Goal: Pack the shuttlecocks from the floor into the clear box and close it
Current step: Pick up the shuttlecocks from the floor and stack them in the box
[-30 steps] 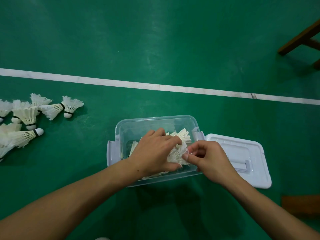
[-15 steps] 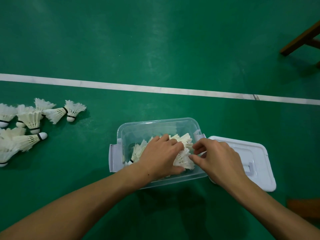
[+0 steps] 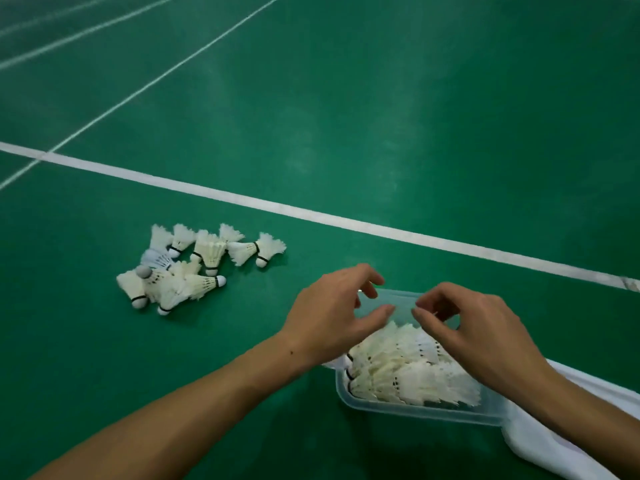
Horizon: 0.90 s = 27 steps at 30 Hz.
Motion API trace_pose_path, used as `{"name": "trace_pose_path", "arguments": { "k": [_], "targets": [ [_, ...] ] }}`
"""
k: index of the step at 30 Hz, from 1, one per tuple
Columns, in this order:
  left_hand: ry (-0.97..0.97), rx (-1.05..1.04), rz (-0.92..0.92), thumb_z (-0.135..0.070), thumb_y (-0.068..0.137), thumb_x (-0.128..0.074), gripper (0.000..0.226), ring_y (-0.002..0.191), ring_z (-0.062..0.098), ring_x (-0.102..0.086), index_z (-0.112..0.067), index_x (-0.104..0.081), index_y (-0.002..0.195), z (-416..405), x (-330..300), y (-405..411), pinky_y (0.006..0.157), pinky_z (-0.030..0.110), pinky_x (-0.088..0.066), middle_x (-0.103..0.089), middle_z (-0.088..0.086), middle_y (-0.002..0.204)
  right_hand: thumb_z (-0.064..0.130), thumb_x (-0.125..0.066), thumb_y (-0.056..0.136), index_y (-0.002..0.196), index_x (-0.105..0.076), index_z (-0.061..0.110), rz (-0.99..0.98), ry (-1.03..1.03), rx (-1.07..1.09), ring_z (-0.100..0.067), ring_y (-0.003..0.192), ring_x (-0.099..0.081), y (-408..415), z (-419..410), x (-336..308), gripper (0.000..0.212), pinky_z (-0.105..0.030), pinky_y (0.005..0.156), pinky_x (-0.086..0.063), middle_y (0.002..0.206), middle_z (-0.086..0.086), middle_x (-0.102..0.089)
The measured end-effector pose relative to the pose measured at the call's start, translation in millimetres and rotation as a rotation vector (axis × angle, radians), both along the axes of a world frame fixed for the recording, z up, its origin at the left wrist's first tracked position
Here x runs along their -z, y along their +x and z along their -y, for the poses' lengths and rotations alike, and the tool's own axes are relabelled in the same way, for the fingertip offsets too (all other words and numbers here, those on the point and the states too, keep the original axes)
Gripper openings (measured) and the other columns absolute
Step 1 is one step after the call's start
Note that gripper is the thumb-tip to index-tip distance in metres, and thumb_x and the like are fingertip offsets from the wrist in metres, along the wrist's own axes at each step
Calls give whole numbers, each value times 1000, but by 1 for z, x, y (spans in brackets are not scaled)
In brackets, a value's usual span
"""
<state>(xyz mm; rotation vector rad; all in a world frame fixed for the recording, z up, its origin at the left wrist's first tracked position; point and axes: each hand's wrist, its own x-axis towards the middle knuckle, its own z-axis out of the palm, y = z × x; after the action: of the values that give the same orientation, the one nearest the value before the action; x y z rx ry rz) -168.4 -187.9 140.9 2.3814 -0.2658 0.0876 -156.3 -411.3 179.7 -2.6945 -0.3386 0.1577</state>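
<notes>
Both hands, left hand (image 3: 332, 317) and right hand (image 3: 474, 330), hover empty over the shuttlecock-filled clear box (image 3: 415, 408); loose shuttlecocks (image 3: 194, 268) lie on the floor (image 3: 381, 116).

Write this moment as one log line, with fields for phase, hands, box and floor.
phase: packing | left hand: empty, above clear box | right hand: empty | box: holds shuttlecocks, lid off | floor: shuttlecock pile left

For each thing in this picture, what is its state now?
clear box: open, partly filled with shuttlecocks
lid: off, on the floor beside the box
loose shuttlecocks: piled on the floor, unpacked
left hand: empty, fingers relaxed
right hand: empty, fingers loosely curled
</notes>
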Motion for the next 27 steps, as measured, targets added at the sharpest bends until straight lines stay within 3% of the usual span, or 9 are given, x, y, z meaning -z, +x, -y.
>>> {"name": "trace_pose_path", "arguments": {
  "k": [7, 15, 18, 21, 25, 27],
  "targets": [
    [-57, -301, -64, -53, 91, -67, 29, 76, 2, -68, -33, -63, 112, -123, 46, -1, 73, 37, -60, -71, -20, 93, 49, -69, 94, 95, -70, 31, -55, 28, -219, -1, 82, -68, 56, -117, 32, 18, -39, 79, -61, 86, 21, -71],
    [-18, -560, -242, -34, 92, -77, 26, 79, 0, -68, -27, -64, 113, -223, 107, 15, 78, 38, -61, -72, -14, 90, 43, -67, 93, 93, -66, 28, -125, -23, -220, -20, 91, -69, 115, -219, 102, 16, -41, 80, -58, 93, 9, -73],
    [-45, -632, -257, -32, 92, -78, 33, 86, 5, -69, -23, -64, 119, -233, 120, 42, 84, 36, -61, -74, -9, 103, 41, -65, 95, 106, -64, 27, -114, -42, -220, -24, 103, -68, 137, -245, 125, 17, -41, 84, -56, 106, 5, -74],
    [-32, -717, -269, -38, 92, -77, 38, 94, 15, -69, -27, -60, 125, -229, 128, 73, 84, 41, -61, -72, -7, 111, 36, -68, 97, 126, -57, 19, -96, -39, -215, -30, 116, -61, 158, -269, 145, 35, -44, 92, -53, 124, -5, -67],
    [397, -825, -44, -47, 93, -71, 35, 96, 23, -58, -24, -59, 117, -225, 131, 87, 69, 38, -53, -61, -1, 107, 30, -71, 97, 137, -48, 14, -51, -34, -212, -36, 121, -52, 179, -292, 165, 50, -47, 97, -49, 133, -13, -58],
    [642, -769, 31, -53, 88, -73, 44, 100, 28, -52, -21, -61, 116, -235, 133, 92, 77, 39, -47, -60, 6, 109, 27, -70, 98, 140, -47, 13, -55, -44, -236, -38, 122, -52, 186, -297, 173, 50, -47, 98, -48, 132, -14, -61]
  ]
}}
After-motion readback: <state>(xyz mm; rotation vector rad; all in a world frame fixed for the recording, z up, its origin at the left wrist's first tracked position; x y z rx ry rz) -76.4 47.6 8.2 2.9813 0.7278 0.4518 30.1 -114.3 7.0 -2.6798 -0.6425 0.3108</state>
